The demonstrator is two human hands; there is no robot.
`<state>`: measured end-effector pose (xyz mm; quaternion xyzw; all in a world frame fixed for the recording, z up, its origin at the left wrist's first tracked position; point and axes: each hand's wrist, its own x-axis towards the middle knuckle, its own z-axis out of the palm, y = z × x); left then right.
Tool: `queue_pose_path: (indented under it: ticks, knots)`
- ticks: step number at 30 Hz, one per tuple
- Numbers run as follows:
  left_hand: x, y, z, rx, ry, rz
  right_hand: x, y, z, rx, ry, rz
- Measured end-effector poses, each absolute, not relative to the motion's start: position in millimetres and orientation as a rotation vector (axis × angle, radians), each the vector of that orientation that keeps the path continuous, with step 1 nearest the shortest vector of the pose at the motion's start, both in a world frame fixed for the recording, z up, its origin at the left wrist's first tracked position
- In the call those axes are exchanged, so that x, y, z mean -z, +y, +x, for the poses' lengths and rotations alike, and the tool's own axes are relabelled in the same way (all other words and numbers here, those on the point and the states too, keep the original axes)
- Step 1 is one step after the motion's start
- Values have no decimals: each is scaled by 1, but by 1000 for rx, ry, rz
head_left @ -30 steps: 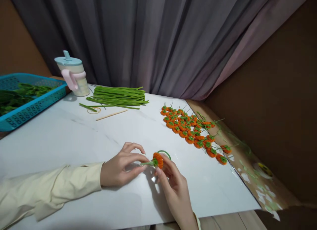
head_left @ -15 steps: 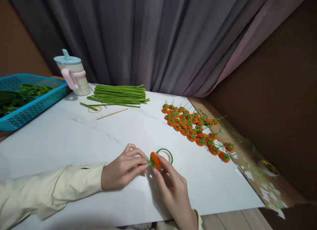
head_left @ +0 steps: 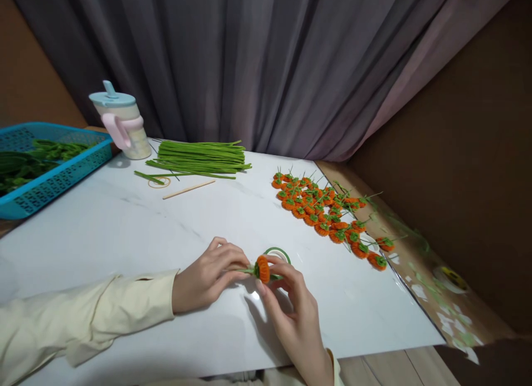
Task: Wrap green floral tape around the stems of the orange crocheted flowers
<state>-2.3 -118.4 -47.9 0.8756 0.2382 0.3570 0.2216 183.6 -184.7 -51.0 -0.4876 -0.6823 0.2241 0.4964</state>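
Both hands meet over the white table [head_left: 124,225] near its front edge. My left hand [head_left: 208,276] pinches the green stem of a small orange flower [head_left: 262,268]. My right hand [head_left: 293,314] holds the same flower's head between thumb and fingers. A roll of green tape [head_left: 277,254] lies just behind the flower, partly hidden by my right fingers. Several finished orange flowers [head_left: 324,217] lie in a band to the right.
A bundle of green stems [head_left: 201,158] lies at the back with a wooden stick [head_left: 188,190] and a small ring [head_left: 158,182] in front. A lidded cup [head_left: 122,123] and a blue basket [head_left: 45,175] of green pieces stand at left. Grey curtain behind.
The flower has been turned between the fingers, its stem now pointing left toward my left hand. Both hands stayed in about the same place.
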Motion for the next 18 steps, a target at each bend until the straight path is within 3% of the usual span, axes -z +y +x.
queue_pose_path:
  ticks: [18]
  knots:
    - [46,-118,-2,-965,493,2597,52,-186,187,-423,-1828,-1116]
